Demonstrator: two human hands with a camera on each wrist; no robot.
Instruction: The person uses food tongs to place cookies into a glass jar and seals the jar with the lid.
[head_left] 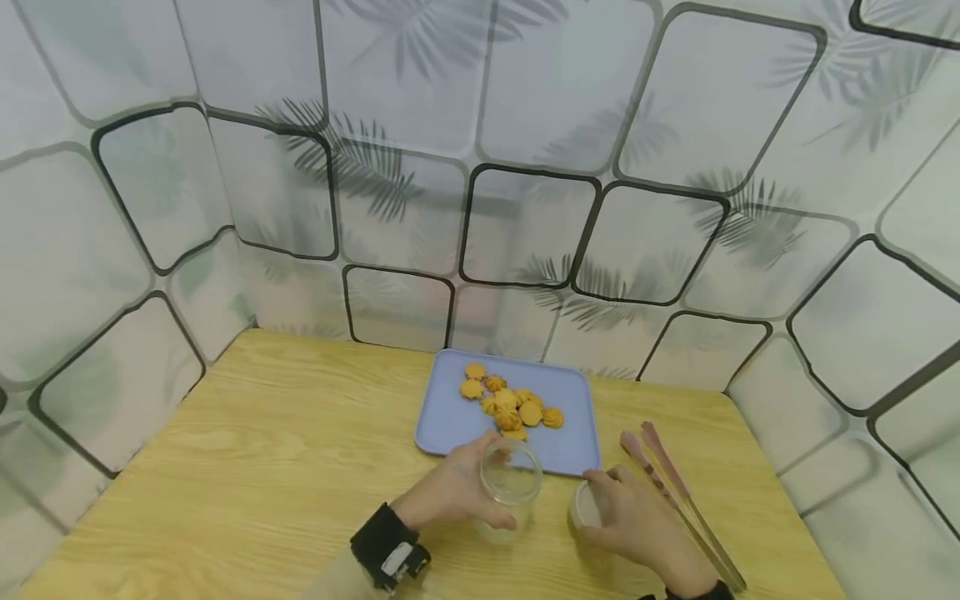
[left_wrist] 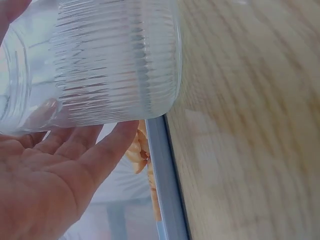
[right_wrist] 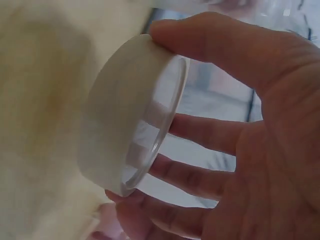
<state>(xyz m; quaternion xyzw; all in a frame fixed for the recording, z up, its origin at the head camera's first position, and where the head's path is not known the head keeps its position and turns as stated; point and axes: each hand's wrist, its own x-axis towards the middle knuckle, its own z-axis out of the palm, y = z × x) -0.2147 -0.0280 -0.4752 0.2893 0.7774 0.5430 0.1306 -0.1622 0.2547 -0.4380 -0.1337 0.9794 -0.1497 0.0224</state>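
L hand [head_left: 453,492] round clear jar [head_left: 510,493], mouth up, long axis approx. vert., nr tray's near edge. R hand [head_left: 637,518] grips white lid [right_wrist: 117,110] by sides, just R of jar. Blue tray [head_left: 576,433] holds cookies [head_left: 508,402]; tongs [head_left: 670,467] far R.

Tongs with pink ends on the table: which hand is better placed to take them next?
Probably the right hand: the tongs lie beside it, though it must first release the lid. The left hand, farther away, holds the jar.
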